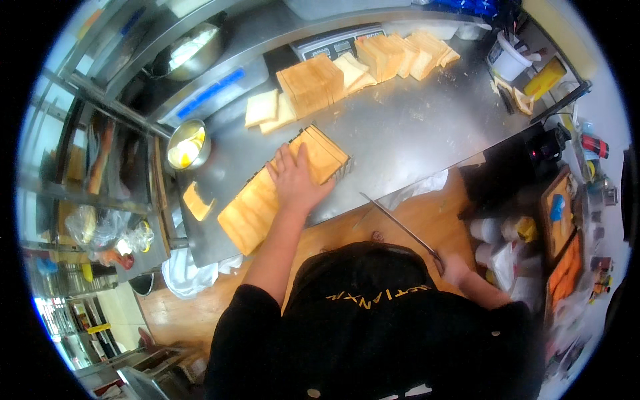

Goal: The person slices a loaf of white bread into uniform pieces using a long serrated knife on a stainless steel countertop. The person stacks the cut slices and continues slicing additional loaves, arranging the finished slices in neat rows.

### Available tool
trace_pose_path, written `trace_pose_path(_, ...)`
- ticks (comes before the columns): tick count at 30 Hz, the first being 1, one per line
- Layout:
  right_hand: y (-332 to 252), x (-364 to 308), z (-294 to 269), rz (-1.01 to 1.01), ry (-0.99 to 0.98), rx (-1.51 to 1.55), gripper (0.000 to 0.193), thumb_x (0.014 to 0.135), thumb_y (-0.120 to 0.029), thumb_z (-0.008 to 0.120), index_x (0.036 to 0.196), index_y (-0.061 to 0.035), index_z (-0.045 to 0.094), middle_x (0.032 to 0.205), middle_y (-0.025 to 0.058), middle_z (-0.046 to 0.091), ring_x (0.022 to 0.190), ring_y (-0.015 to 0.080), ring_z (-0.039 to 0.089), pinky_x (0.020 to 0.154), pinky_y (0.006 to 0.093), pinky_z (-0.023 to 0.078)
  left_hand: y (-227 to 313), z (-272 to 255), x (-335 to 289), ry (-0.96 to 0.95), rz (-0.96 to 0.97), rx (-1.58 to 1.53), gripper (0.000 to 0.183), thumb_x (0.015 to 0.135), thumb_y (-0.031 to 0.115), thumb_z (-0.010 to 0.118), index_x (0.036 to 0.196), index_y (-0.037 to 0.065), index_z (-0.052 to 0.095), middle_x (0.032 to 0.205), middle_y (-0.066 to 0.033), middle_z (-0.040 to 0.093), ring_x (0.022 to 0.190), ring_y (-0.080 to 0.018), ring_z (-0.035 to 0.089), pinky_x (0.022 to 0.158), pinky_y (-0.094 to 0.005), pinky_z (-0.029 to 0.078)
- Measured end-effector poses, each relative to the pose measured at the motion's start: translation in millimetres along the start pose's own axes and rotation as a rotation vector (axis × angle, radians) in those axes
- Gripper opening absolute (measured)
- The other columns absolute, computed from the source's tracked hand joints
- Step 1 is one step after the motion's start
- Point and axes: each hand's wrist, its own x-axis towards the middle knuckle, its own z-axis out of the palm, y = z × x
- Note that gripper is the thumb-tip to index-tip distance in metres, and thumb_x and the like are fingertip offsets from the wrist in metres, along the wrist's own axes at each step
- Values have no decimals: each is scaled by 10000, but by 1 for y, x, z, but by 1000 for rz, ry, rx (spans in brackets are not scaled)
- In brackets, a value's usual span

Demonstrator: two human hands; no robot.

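Observation:
A long loaf of bread [248, 215] with a golden-brown crust lies at a slant on the steel table. At its far right end, parallel cuts divide it into slices, and a dark slotted frame shows along its edges. My left hand [299, 183] presses on the loaf from above, fingers reaching to its far edge and thumb along the top. Low on the right, my right hand [455, 269] is closed round the handle of a long, thin bread knife [403, 225]. The blade points up and left, apart from the loaf, beyond the table's near edge.
Behind the loaf stand a sliced block of bread [310, 87] and several leaning slices [407, 55], near a scale [337, 47]. A metal bowl [189, 145] and a crust piece [199, 201] lie left. A white bucket [509, 59] of tools stands far right.

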Motion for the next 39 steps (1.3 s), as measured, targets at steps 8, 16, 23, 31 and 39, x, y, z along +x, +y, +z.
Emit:
trace_pose_path(8,-78,44,-30,-131,450,203,229,880,-160,545,1073,-56,478,757,255,587,718,451,572,581,488,446,-1,-5,3,-74,60,4,1009,600,523,741,1410,105,310,1470,-265,172,1377,-384,159,1102,-550,86)
trace_pose_path(16,-199,143,-53,-384,474,373,200,896,-123,516,1064,-34,453,740,241,599,716,425,597,610,474,465,-5,-11,-10,-57,-32,71,1115,592,589,719,1454,100,207,1476,-280,156,1392,-378,124,1095,-577,52)
trace_pose_path(23,-205,149,-44,-395,429,377,190,901,-121,509,1052,-20,451,735,245,598,713,423,598,627,466,468,-8,-7,-10,-47,-24,33,1091,603,585,719,1446,91,234,1478,-267,167,1394,-374,121,1097,-576,45)
trace_pose_path(31,-201,151,-34,-395,438,377,202,900,-122,512,1061,-22,442,735,246,597,713,435,593,621,476,462,-6,-8,-8,-64,-37,51,1090,598,587,716,1443,88,241,1483,-256,168,1396,-368,120,1100,-573,45)
trace_pose_path(39,-212,139,-45,-345,378,425,409,890,-76,507,1282,-84,391,848,276,600,808,436,600,691,448,473,-5,-11,-8,-110,-34,72,1079,618,602,692,1456,106,227,1491,-254,145,1401,-367,103,1102,-567,32)
